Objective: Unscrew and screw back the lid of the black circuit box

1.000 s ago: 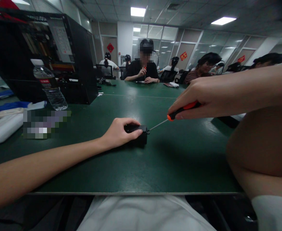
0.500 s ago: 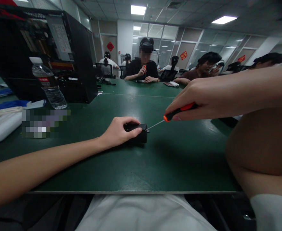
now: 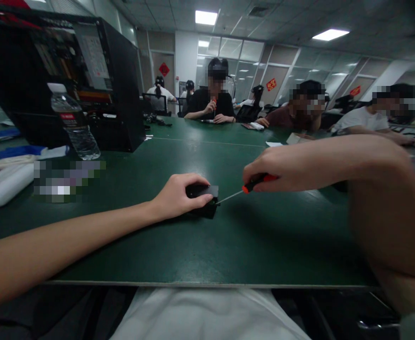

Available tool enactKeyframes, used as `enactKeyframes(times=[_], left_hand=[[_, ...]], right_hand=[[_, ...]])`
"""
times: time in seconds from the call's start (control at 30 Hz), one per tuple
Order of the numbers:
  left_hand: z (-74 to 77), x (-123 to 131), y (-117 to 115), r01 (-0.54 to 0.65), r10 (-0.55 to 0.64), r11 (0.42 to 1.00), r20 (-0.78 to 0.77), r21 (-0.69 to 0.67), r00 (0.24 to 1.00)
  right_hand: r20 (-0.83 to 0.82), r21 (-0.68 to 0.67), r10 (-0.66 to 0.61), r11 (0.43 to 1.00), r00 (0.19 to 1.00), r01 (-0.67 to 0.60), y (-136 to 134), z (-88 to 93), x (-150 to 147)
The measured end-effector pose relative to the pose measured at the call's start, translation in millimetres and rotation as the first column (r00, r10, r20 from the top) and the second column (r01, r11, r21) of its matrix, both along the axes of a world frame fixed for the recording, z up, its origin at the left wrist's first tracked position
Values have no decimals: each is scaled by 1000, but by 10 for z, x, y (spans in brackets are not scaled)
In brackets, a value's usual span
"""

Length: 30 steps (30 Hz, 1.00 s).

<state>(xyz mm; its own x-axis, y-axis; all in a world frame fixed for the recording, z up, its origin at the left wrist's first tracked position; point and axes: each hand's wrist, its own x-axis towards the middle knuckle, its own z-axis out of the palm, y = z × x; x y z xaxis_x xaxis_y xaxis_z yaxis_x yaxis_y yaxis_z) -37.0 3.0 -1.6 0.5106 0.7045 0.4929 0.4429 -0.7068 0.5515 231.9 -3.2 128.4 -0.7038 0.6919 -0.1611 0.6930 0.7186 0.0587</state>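
My left hand (image 3: 181,194) lies on a small black box (image 3: 204,201) in the middle of the green table (image 3: 207,245), fingers curled over its top and holding it down. My right hand (image 3: 281,166) is closed around an orange-and-black screwdriver (image 3: 255,183). The thin metal shaft slants down to the left and its tip touches the box's right side, close to my left fingertips. The box looks tilted, its near edge down on the table.
An open black computer case (image 3: 87,80) stands at the back left with a water bottle (image 3: 74,125) before it. White and blue cloths (image 3: 5,182) lie at the left. Several people sit at the table's far end and right side.
My right arm has dropped lower, bringing the screwdriver to a flatter angle at the box's side. The box has tipped under my left hand. My view shifted slightly.
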Motion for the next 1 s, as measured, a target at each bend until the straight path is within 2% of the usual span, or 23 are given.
enactKeyframes(times=[0.1,0.2,0.3,0.4,0.5,0.67,0.87,1.0], left_hand=[[0,2,-5,69,-68,997,-50,23,996],[8,5,-8,92,-90,995,-65,24,994],[12,5,-6,106,-103,994,-73,25,992],[1,-3,3,118,-115,993,-81,32,990],[-10,-31,26,158,-154,986,-83,48,985],[22,-148,117,225,-217,973,-131,49,967],[82,-331,240,201,-183,979,-257,44,949],[60,-346,261,181,-159,981,-255,65,954]], right_hand=[[156,-197,-26,979,987,57,-11,-163,21],[159,-236,-68,966,985,105,14,-369,106],[42,-207,-21,978,999,30,56,-603,167],[-54,-89,77,993,996,-81,115,-826,160],[-90,127,179,978,980,-167,186,-984,129],[-78,429,263,879,962,-206,233,-1058,90],[-106,582,357,779,928,-233,152,-1131,-12],[-144,706,423,677,895,-206,142,-1263,-85]])
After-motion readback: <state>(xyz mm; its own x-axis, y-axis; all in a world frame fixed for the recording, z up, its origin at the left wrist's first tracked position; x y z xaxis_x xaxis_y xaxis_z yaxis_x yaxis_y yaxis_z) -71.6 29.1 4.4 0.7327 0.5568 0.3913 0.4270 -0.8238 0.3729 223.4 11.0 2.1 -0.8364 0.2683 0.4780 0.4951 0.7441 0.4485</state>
